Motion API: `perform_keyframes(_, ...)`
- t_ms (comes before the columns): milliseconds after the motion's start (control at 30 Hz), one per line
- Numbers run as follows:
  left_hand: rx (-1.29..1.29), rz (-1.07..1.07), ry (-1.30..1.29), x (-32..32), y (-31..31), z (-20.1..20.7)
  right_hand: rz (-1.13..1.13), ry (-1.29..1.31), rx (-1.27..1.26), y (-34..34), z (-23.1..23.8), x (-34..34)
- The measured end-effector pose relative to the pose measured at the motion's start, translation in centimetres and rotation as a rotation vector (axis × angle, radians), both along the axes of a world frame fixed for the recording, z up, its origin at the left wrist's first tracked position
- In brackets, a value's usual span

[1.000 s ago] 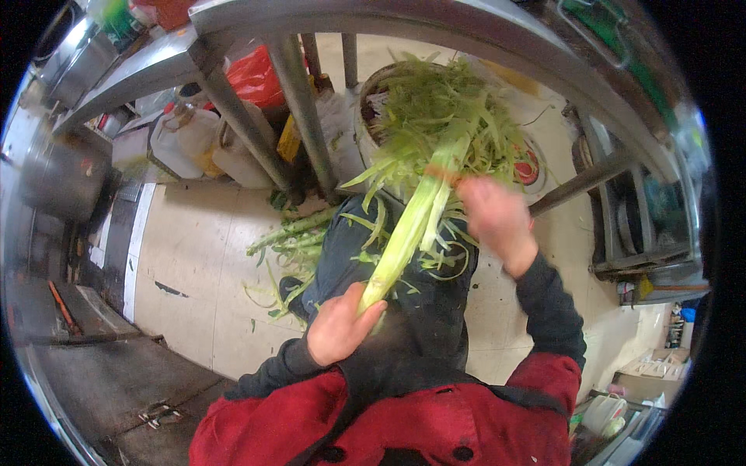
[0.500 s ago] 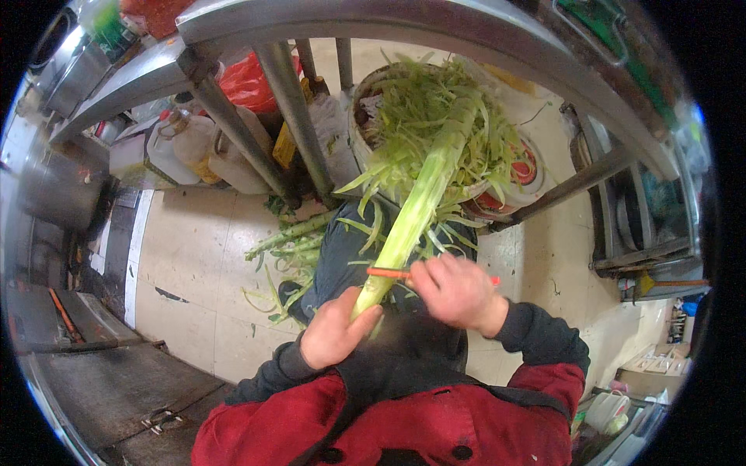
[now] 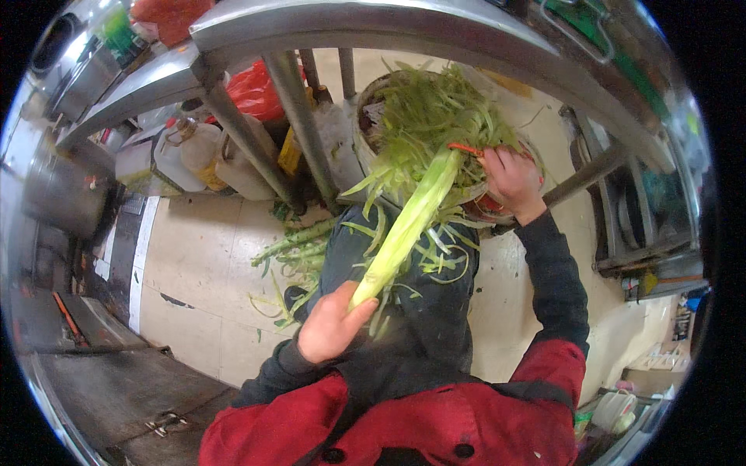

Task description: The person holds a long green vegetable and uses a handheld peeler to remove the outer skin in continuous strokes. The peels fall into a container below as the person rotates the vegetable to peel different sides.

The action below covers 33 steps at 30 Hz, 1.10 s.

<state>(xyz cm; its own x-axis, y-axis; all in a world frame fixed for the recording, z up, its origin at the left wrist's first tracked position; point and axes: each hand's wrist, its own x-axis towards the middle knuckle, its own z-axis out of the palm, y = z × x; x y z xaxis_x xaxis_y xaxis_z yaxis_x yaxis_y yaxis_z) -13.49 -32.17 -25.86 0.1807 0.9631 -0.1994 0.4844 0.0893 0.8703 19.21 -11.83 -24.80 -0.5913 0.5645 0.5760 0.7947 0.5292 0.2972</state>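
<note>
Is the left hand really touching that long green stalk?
Touching. The head view shows it: the left hand is closed around the lower end of the long green stalk, with no gap between them.

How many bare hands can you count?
2: the left hand grips the near end of a long, pale green stalk; the right hand holds an orange peeler farther along it.

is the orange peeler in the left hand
No, the right hand holds the orange peeler, while the left hand grips the pale green stalk.
</note>
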Motion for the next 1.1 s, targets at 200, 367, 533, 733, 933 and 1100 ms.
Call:
perform_keyframes(200,-0.017,-0.04,-0.103,-0.1,0.8,0.5,-0.03,0.164,0.01,1.8,-3.3,0.5)
perform_keyframes(367,0.059,-0.018,0.047,0.0,0.7,0.4,-0.353,0.056,-0.206,2.9,-2.9,2.2)
perform_keyframes(533,0.014,-0.016,0.101,-0.1,0.6,0.1,-0.373,0.436,0.011,1.6,1.8,5.4)
perform_keyframes(733,-0.126,-0.082,-0.179,0.9,1.4,0.3,0.054,0.229,-0.221,-7.5,-1.1,-3.1)
perform_keyframes(933,-0.212,-0.055,-0.249,-0.2,1.2,0.7,0.176,0.033,-0.259,-10.4,-0.8,-7.9)
perform_keyframes(1100,-0.304,-0.073,-0.309,-0.7,0.7,0.8,-0.28,0.075,-0.205,1.4,0.9,0.4)
